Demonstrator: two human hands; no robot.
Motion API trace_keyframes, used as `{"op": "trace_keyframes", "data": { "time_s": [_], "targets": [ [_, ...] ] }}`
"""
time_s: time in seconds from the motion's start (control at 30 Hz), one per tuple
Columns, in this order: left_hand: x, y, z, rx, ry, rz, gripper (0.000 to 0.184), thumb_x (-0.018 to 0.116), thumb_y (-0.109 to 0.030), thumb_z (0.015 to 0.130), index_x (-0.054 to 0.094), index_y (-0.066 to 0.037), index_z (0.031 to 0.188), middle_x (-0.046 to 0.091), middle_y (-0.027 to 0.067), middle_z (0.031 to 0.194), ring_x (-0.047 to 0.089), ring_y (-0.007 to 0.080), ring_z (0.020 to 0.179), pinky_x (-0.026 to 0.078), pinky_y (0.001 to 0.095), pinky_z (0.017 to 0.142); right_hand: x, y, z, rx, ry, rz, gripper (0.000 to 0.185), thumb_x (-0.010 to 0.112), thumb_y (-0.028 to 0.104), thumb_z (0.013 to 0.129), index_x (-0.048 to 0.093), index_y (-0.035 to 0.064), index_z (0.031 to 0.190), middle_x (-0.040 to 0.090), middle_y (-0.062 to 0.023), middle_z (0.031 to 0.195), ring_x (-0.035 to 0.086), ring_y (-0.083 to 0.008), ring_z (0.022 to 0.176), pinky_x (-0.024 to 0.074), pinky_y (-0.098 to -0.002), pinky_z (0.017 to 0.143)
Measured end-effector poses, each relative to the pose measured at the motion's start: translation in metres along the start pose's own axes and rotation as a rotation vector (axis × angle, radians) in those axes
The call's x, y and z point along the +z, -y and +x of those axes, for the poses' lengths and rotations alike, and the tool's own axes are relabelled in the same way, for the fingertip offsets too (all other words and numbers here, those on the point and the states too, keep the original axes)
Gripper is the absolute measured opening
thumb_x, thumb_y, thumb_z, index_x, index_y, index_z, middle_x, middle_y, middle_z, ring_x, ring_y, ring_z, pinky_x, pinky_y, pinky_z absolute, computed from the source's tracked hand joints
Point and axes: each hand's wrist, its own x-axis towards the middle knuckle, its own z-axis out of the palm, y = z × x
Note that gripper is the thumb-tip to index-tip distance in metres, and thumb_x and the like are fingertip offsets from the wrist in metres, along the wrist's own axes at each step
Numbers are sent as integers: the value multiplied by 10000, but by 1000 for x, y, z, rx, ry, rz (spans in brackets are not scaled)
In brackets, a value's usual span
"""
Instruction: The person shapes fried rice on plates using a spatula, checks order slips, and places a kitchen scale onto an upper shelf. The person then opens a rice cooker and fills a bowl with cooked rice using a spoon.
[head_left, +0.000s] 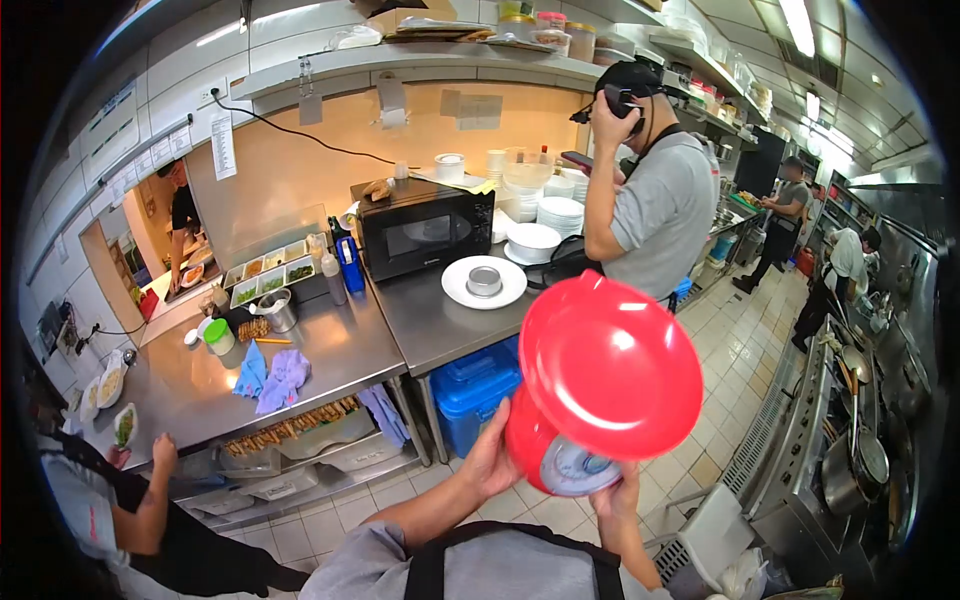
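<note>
A red kitchen scale (pixel 612 365) with a round dial on its front is held up in front of my chest, tilted, with its wide red pan uppermost. Around its left side wraps my left hand (pixel 490 458). Low on the right side, by the dial, my right hand (pixel 618 497) grips the base, and some of its fingers are hidden behind the scale. Beyond the scale, on the steel counter, a white plate (pixel 455 290) carries a small round metal tin (pixel 484 281).
A black microwave (pixel 425 235) and stacked white plates (pixel 560 217) stand on the counter. A person in grey (pixel 655 190) is close ahead; another (pixel 120 490) works at left. A blue bin (pixel 475 393) sits underneath. A stove with pans (pixel 845 480) lines the right.
</note>
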Motion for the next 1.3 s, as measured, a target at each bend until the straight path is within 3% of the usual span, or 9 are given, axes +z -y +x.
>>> {"op": "trace_keyframes", "data": {
  "time_s": [0.3,0.47,0.63,0.83,0.87,0.97,1.07,1.17,1.3],
  "targets": [
    [22,-131,68,303,205,294,577,418,-416,946,266,-110,1411,443,128,1328,448,241,1194,407,416,975,132,-17,200,-64,139,178,546,605,353,843,435,82,1285,504,-88,1280,486,-252,1169,398,-456,996],
    [-69,-151,55,292,-60,530,521,464,-360,932,360,-67,1350,517,134,1241,518,241,1120,448,389,918,210,-1,330,-185,350,181,520,607,311,845,440,83,1281,504,-78,1282,489,-239,1169,388,-454,1011],
    [-148,-151,46,342,-446,601,384,521,-263,918,488,-41,1231,600,95,1091,583,196,983,471,341,851,275,25,469,-234,511,152,599,624,272,821,363,75,1322,429,-146,1326,434,-351,1206,390,-582,970],
    [-264,-168,89,560,-986,1435,401,636,-193,803,545,-19,1152,583,134,1099,565,268,983,456,382,842,345,53,637,-345,660,80,583,597,374,834,373,132,1315,436,-149,1316,464,-381,1163,426,-626,879],
    [-261,-173,101,589,-1047,1593,409,644,-189,783,549,-15,1140,575,148,1099,554,291,993,447,395,853,356,53,658,-323,741,114,617,578,478,838,393,147,1326,445,-130,1331,482,-361,1157,444,-590,866],
    [-254,-186,136,597,-1221,1889,405,650,-182,734,564,-16,1094,523,192,1150,468,373,1086,373,449,937,377,55,721,-246,615,141,599,569,433,848,360,145,1330,457,-127,1317,474,-364,1168,435,-631,842],
    [-261,-197,166,645,-1349,2130,407,646,-209,733,569,-17,1082,494,199,1192,422,383,1134,316,467,985,396,46,751,-205,445,162,445,573,351,860,487,122,1232,519,-119,1250,505,-324,1133,452,-517,892],
    [-262,-205,185,570,-1419,2148,443,621,-234,747,528,-20,1124,456,214,1248,369,398,1189,255,499,1015,400,43,862,-212,596,58,555,613,274,837,352,123,1303,433,-174,1292,446,-416,1164,411,-673,873],
    [-270,-211,190,469,-1463,2222,494,610,-271,743,495,-36,1162,440,220,1274,359,402,1203,237,517,1018,413,25,915,-133,580,27,539,607,273,844,362,115,1297,437,-187,1289,456,-430,1144,424,-670,862]
  ]
}}
